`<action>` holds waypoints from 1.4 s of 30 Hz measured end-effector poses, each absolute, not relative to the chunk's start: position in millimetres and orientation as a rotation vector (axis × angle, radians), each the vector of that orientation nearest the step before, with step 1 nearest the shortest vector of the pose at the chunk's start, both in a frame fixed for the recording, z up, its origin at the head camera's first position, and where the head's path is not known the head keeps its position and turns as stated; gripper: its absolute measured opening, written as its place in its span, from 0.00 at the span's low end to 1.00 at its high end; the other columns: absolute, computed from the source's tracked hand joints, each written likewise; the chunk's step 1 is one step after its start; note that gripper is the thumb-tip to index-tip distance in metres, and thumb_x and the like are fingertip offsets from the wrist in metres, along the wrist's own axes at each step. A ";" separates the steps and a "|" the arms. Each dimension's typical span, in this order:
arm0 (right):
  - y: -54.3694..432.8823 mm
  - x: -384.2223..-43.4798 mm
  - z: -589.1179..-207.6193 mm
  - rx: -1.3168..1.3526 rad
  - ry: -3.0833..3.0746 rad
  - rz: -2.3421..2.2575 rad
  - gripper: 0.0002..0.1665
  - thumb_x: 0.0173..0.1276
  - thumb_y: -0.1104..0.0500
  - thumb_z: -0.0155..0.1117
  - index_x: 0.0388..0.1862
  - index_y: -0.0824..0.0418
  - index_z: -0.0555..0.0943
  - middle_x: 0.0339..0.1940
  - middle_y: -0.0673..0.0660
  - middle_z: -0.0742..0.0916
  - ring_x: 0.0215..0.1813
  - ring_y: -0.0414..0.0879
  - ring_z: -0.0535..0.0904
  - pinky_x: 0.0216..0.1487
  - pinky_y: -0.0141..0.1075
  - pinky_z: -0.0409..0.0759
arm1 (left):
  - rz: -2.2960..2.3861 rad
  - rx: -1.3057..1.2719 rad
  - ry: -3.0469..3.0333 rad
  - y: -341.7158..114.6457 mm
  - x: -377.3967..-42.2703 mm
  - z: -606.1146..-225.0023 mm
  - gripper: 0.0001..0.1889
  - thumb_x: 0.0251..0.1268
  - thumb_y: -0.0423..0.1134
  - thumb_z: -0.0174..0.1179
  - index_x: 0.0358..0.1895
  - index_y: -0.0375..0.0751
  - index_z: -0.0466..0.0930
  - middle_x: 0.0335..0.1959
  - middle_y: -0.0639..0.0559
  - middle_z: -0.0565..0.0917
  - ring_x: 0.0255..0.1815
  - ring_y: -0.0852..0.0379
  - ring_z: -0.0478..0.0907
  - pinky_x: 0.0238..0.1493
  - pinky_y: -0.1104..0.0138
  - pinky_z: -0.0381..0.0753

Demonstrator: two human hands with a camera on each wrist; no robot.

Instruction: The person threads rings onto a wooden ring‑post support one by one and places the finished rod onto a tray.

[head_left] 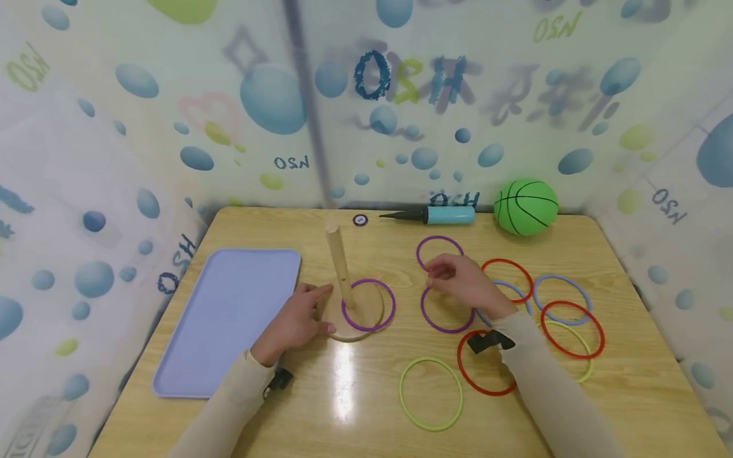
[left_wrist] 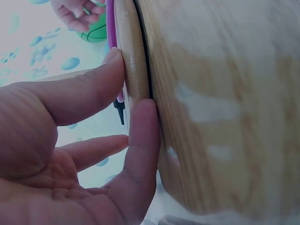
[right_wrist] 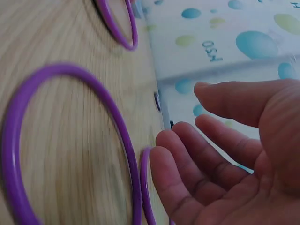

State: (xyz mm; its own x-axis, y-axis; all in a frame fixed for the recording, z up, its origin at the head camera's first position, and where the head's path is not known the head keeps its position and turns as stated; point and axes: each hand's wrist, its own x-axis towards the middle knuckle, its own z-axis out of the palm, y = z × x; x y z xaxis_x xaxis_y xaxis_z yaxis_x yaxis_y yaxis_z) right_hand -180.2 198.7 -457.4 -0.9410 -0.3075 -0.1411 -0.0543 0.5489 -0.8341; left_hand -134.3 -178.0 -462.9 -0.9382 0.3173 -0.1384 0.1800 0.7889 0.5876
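Observation:
A wooden peg stand (head_left: 339,264) with a round base (head_left: 369,296) stands upright near the table's middle. Its peg rises inside a purple ring (head_left: 394,305) that lies over the base. My left hand (head_left: 292,321) grips the left rim of that base with thumb and fingers; the left wrist view shows the thumb (left_wrist: 101,86) against the edge. Over the gap between a far purple ring (head_left: 438,238) and a near purple ring (head_left: 449,330), my right hand (head_left: 466,283) hovers with loosely bent fingers. The right wrist view shows nothing in its grasp.
Red rings (head_left: 602,334), blue rings (head_left: 564,277) and a yellow-green ring (head_left: 590,369) overlap at the right. Another yellow-green ring (head_left: 431,429) lies in front. A lilac tray (head_left: 229,318) is at left. Along the back sit a hand pump (head_left: 449,215) and a green ball (head_left: 525,207).

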 end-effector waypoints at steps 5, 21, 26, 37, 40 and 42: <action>227.2 -180.3 -463.1 -0.316 2.608 -1.297 0.22 0.75 0.57 0.70 0.64 0.63 0.83 0.53 0.60 0.89 0.54 0.53 0.86 0.53 0.41 0.85 | 0.865 0.385 2.738 -176.9 -134.5 -463.6 0.49 0.52 0.41 0.83 0.78 0.33 0.68 0.65 0.29 0.74 0.56 0.41 0.77 0.61 0.46 0.80; 249.0 -182.1 -474.2 -0.433 2.706 -1.059 0.18 0.69 0.63 0.72 0.57 0.62 0.85 0.46 0.56 0.89 0.48 0.48 0.83 0.51 0.41 0.83 | 0.846 0.384 2.754 -175.4 -135.1 -461.9 0.48 0.52 0.40 0.83 0.78 0.34 0.70 0.67 0.30 0.74 0.56 0.41 0.77 0.63 0.46 0.79; 244.7 -185.9 -477.0 -0.492 2.714 -0.946 0.17 0.67 0.68 0.70 0.55 0.63 0.85 0.40 0.53 0.87 0.43 0.46 0.80 0.46 0.39 0.82 | 0.853 0.382 2.744 -174.6 -134.2 -461.3 0.48 0.52 0.41 0.83 0.77 0.34 0.70 0.68 0.30 0.74 0.57 0.41 0.77 0.63 0.45 0.79; 243.4 -188.1 -474.0 -0.503 2.631 -1.012 0.17 0.66 0.68 0.69 0.54 0.62 0.87 0.40 0.53 0.88 0.42 0.45 0.80 0.40 0.34 0.81 | 0.842 0.390 2.750 -175.3 -134.6 -465.7 0.47 0.54 0.41 0.82 0.78 0.35 0.70 0.68 0.31 0.74 0.60 0.38 0.76 0.64 0.44 0.78; 246.1 -187.9 -470.1 -0.514 2.569 -1.071 0.15 0.68 0.67 0.70 0.53 0.62 0.88 0.43 0.55 0.90 0.42 0.45 0.82 0.42 0.34 0.82 | 0.844 0.389 2.749 -175.8 -134.3 -465.5 0.47 0.54 0.40 0.82 0.78 0.35 0.70 0.68 0.31 0.74 0.60 0.38 0.76 0.65 0.44 0.78; 247.9 -187.4 -467.5 -0.493 2.511 -1.126 0.13 0.70 0.66 0.69 0.53 0.63 0.88 0.44 0.57 0.90 0.40 0.46 0.83 0.42 0.35 0.84 | 0.840 0.391 2.747 -176.2 -134.3 -465.3 0.47 0.54 0.40 0.82 0.78 0.35 0.70 0.68 0.31 0.73 0.60 0.37 0.76 0.65 0.44 0.78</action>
State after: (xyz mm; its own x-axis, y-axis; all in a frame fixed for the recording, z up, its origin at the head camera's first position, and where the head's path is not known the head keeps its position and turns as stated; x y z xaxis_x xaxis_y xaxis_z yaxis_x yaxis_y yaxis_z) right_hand -187.4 247.9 -467.5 -0.8805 -0.4439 -0.1665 -0.1708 0.6247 -0.7620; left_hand -134.3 -176.2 -465.3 -0.9350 0.3211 -0.1504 0.1820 0.7988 0.5735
